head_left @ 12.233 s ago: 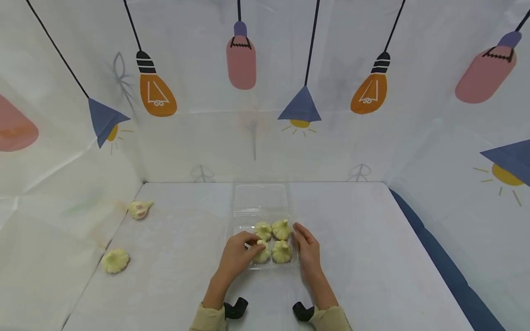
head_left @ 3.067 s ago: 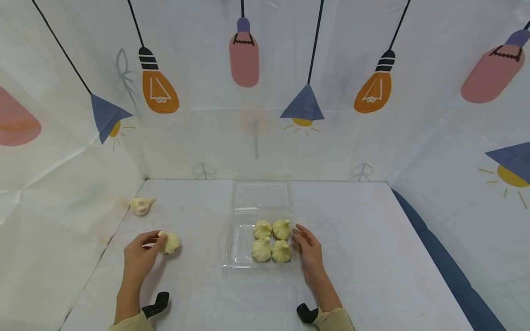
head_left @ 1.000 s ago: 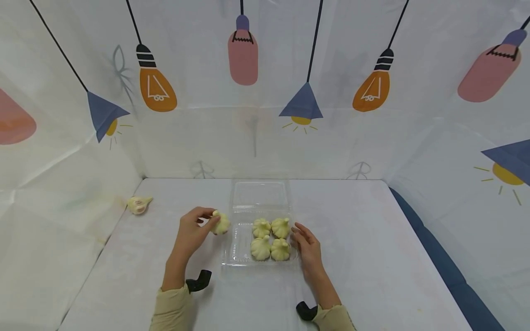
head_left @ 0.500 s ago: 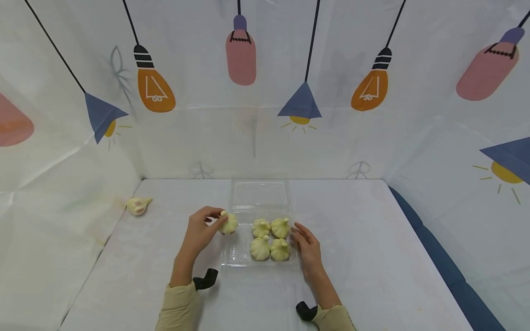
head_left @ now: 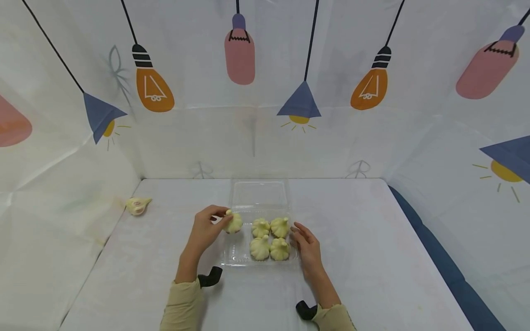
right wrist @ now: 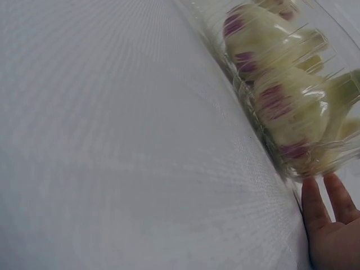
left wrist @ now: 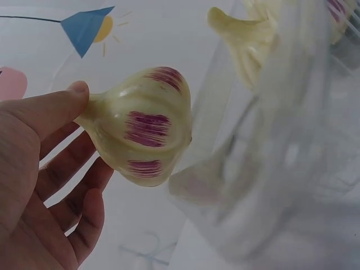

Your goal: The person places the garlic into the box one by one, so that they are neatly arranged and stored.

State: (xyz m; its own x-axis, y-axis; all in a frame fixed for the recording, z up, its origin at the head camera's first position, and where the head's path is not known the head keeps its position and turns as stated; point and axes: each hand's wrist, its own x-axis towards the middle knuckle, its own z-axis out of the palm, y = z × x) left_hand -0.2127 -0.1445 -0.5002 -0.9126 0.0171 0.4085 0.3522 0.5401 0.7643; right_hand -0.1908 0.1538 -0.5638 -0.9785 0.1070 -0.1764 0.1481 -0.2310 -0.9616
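Note:
My left hand (head_left: 205, 231) pinches a garlic bulb (left wrist: 140, 126) by its stem, between thumb and fingers. Purple streaks mark its pale, glossy skin. In the head view this bulb is over the left edge of a clear plastic clamshell box (head_left: 238, 263), whose lid (head_left: 260, 193) lies open towards the back. Several more garlic bulbs (head_left: 259, 248) sit in the box's right half. My right hand (head_left: 308, 250) is at the box's right side; in the right wrist view its extended fingertips (right wrist: 313, 194) touch the clear wall beside the bulbs (right wrist: 292, 107).
Another garlic bulb (head_left: 138, 205) lies at the left edge of the white table (head_left: 364, 257). A pale curtain (head_left: 186, 133) printed with lamps stands behind and at both sides. Black curved pieces (head_left: 210, 277) are fixed at both wrists.
My left hand picked up the bulb that lay at the table's left and carried it right to the box, most recently a little further right. My right hand stays at the box's side.

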